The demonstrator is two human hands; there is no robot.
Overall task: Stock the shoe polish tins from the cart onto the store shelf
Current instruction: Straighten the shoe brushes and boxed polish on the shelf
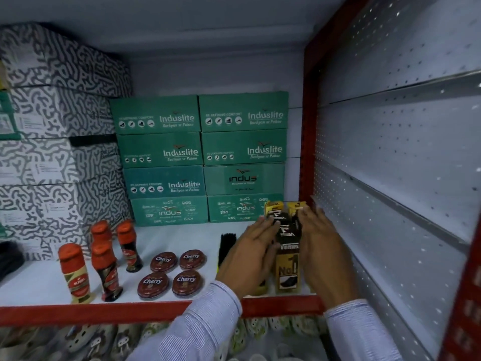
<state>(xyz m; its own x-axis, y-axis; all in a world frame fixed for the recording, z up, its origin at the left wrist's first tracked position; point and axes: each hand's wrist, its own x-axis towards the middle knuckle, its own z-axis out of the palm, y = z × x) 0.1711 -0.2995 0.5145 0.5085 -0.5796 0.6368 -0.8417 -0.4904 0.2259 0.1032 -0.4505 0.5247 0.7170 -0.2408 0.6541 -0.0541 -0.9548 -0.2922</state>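
Note:
Several round brown Cherry shoe polish tins (175,272) lie flat in two rows on the white shelf (39,285), near its red front edge. To their right stands a row of tall yellow-and-brown Venus polish boxes (287,267). My left hand (247,254) presses on the left side of that row and my right hand (322,251) on its right side, so both hands clasp the boxes between them. Further boxes of the same kind (273,207) stand behind. The cart is out of view.
Several red-capped liquid polish bottles (105,267) stand left of the tins. A black brush (227,246) lies beside my left hand. Green Induslite shoe boxes (200,157) are stacked at the back, patterned boxes (52,152) at left. A perforated panel (390,178) forms the right wall.

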